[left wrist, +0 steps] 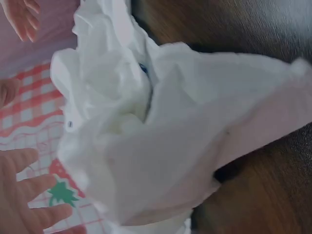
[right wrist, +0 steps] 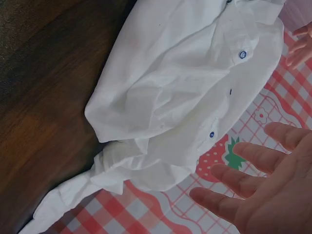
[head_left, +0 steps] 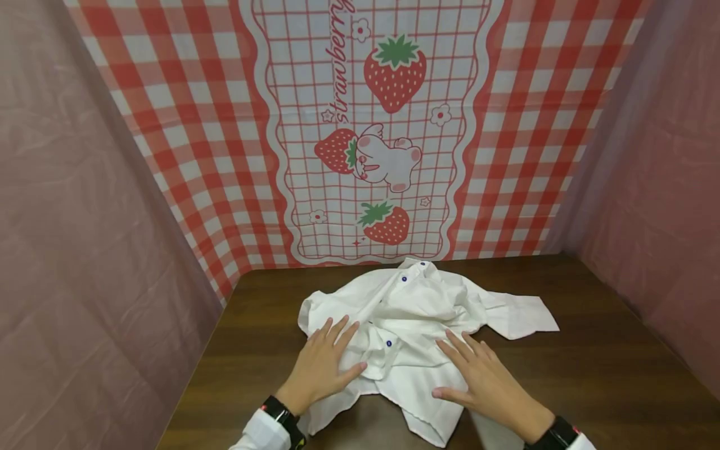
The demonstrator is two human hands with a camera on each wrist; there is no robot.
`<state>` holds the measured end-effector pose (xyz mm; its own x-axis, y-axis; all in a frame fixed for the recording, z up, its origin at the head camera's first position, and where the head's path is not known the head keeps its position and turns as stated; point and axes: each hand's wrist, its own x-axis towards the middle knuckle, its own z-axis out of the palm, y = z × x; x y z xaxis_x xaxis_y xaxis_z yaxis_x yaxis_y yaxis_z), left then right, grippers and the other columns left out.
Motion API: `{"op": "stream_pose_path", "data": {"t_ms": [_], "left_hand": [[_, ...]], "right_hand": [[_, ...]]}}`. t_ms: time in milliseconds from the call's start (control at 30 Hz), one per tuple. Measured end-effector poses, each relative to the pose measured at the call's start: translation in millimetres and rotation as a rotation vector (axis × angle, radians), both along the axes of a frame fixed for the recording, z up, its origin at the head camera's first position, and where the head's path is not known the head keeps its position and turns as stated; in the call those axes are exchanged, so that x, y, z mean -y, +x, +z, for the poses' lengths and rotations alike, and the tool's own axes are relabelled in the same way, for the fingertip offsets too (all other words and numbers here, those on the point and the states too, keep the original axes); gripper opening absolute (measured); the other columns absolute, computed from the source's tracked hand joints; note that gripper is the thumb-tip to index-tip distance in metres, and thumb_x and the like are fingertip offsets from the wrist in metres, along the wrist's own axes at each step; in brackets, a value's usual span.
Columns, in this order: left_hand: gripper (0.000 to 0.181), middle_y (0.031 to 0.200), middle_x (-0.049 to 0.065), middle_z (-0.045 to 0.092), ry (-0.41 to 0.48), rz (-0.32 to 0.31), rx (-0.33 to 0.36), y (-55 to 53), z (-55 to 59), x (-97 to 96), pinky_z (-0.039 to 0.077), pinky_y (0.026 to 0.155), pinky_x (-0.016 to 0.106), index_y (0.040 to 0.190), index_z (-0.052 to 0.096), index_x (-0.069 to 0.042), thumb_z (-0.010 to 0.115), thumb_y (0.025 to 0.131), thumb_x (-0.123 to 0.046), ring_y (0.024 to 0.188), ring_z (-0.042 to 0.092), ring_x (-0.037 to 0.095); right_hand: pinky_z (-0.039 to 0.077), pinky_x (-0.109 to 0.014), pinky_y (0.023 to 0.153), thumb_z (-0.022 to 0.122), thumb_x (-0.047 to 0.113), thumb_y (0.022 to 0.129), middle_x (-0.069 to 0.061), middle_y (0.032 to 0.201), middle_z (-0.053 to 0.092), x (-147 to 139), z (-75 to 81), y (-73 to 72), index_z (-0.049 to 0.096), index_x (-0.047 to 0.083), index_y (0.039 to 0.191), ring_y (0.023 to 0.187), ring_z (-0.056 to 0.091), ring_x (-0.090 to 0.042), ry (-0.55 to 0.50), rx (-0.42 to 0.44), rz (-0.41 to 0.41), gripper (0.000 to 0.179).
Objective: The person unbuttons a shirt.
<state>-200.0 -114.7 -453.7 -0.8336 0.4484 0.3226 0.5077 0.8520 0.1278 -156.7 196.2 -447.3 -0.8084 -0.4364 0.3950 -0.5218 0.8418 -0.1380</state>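
A rumpled white shirt (head_left: 416, 306) with blue buttons lies on the dark wooden table (head_left: 596, 362). One sleeve (head_left: 523, 315) stretches out to the right. My left hand (head_left: 323, 362), fingers spread, is over the shirt's left front part; my right hand (head_left: 484, 381) is over its right front part, fingers also spread. Neither hand grips the cloth. In the left wrist view the left fingers (left wrist: 41, 187) look apart from the shirt (left wrist: 141, 146). The right wrist view likewise shows the right fingers (right wrist: 243, 180) straight beside the shirt (right wrist: 161, 92).
Behind the table hangs a red-and-white checked cloth (head_left: 523, 125) printed with strawberries. Pinkish curtains (head_left: 95, 250) close in the left and right sides. The shirt's collar end lies near the table's back edge.
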Motion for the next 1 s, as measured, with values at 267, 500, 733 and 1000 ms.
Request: {"op": "stream_pose_path", "data": {"t_ms": [267,500,733,1000], "left_hand": [[0.084,0.146,0.009,0.038,0.061,-0.006,-0.061,-27.2,-16.4,-1.1,0.036,0.102,0.051,0.143,0.036,-0.018,0.059,0.076,-0.063,0.131,0.037,0.039],[0.096,0.148,0.012,0.033,0.078,0.016,0.0,-44.6,-29.3,-5.2,0.04,0.093,0.054,0.146,0.029,-0.018,0.064,0.07,-0.064,0.128,0.039,0.041],[0.094,0.136,0.013,0.046,0.051,0.054,0.045,-56.0,-39.3,-6.4,0.049,0.066,0.044,0.145,0.029,-0.016,0.072,0.068,-0.047,0.096,0.058,0.031],[0.052,0.091,0.008,0.063,0.041,0.063,0.087,-61.3,-43.8,-12.5,0.048,0.056,0.035,0.121,0.055,-0.011,0.072,0.074,-0.026,0.075,0.063,0.024]], "right_hand": [[0.04,-0.063,0.087,0.062,0.061,0.074,-0.013,0.138,0.048,-3,-4.9,2.3,0.054,0.01,0.129,0.119,0.048,-0.042,0.014,-0.001,0.012,0.075],[0.041,-0.062,0.087,0.062,0.061,0.075,-0.014,0.137,0.049,-3,-7.9,2.8,0.053,0.011,0.13,0.119,0.048,-0.041,0.021,0.007,0.009,0.075],[0.042,-0.061,0.087,0.062,0.06,0.075,-0.014,0.136,0.049,-3,-10.4,2.4,0.053,0.011,0.131,0.12,0.048,-0.041,0.018,-0.003,0.001,0.075],[0.044,-0.057,0.084,0.063,0.061,0.075,-0.013,0.132,0.053,-3,-11.9,1.4,0.055,0.01,0.128,0.118,0.049,-0.04,0.019,-0.024,-0.002,0.075]]}}
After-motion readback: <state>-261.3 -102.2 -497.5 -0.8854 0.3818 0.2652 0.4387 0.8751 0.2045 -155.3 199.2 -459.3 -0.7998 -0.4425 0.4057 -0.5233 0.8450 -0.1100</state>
